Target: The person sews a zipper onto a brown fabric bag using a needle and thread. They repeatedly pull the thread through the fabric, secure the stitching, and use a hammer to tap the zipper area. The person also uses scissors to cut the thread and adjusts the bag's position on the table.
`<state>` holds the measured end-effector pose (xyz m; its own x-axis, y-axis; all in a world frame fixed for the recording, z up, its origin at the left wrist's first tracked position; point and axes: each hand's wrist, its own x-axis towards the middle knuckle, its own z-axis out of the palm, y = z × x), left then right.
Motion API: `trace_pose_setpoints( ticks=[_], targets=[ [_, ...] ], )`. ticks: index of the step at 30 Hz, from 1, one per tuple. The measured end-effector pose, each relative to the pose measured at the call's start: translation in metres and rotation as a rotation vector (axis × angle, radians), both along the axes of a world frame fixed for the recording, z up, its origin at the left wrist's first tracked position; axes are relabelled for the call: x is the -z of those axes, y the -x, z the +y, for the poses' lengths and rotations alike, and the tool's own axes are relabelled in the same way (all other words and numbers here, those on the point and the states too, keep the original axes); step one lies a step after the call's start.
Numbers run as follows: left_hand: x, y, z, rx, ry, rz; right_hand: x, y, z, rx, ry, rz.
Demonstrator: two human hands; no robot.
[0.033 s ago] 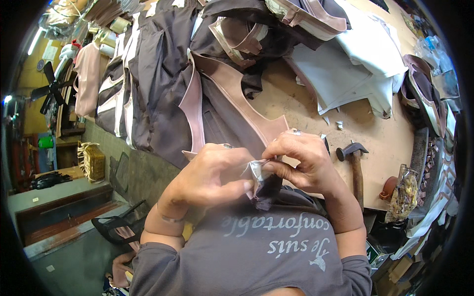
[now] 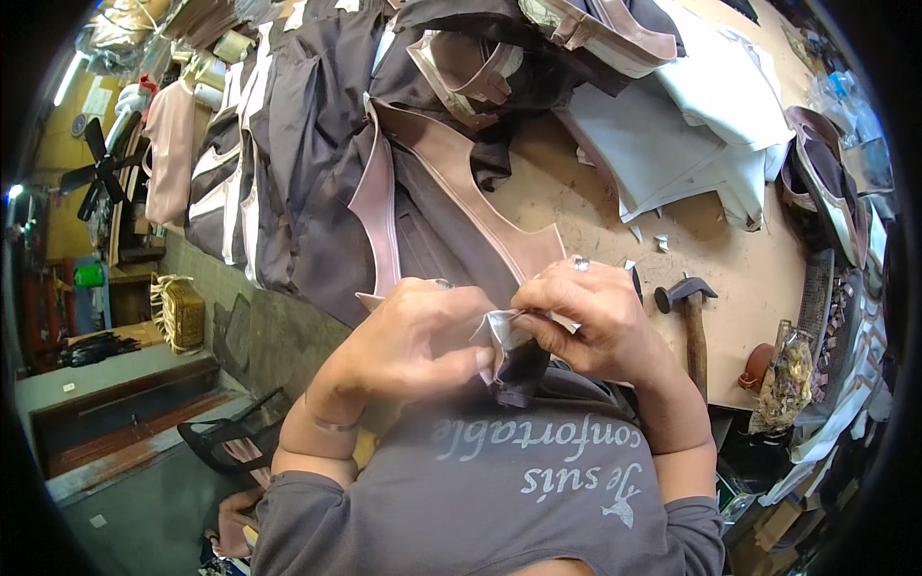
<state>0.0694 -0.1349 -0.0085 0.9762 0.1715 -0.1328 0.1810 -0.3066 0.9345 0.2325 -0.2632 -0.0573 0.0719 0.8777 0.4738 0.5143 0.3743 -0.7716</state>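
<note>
Your left hand (image 2: 418,331) and right hand (image 2: 591,312) pinch the cloth (image 2: 523,372) at the bench's (image 2: 744,274) near edge, more dark side showing than before; a clear container (image 2: 786,382) by the near-right corner holds yellowish-brown stuff.

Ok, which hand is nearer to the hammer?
Right. The right hand pinches a dark, pale-edged piece to the left of the hammer; the left hand is at the piece's other side, farther left.

Hammer (image 2: 694,336) on tan workbench (image 2: 754,307)
</note>
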Motion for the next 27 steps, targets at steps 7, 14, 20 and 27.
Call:
trace_pose_setpoints(
  ticks=[7,14,20,27],
  targets=[
    [0.014,-0.002,-0.003,-0.051,0.044,0.053,0.001,0.008,-0.011,0.100,0.093,-0.268],
    [0.012,-0.007,-0.004,-0.067,0.139,0.146,-0.002,0.011,-0.013,0.005,0.143,0.438],
    [0.012,-0.010,-0.008,-0.108,0.213,0.094,-0.002,0.015,-0.012,0.069,0.102,0.234],
    [0.011,-0.005,-0.012,-0.149,0.304,0.134,-0.003,0.003,-0.015,-0.075,0.169,0.356]
  ],
)
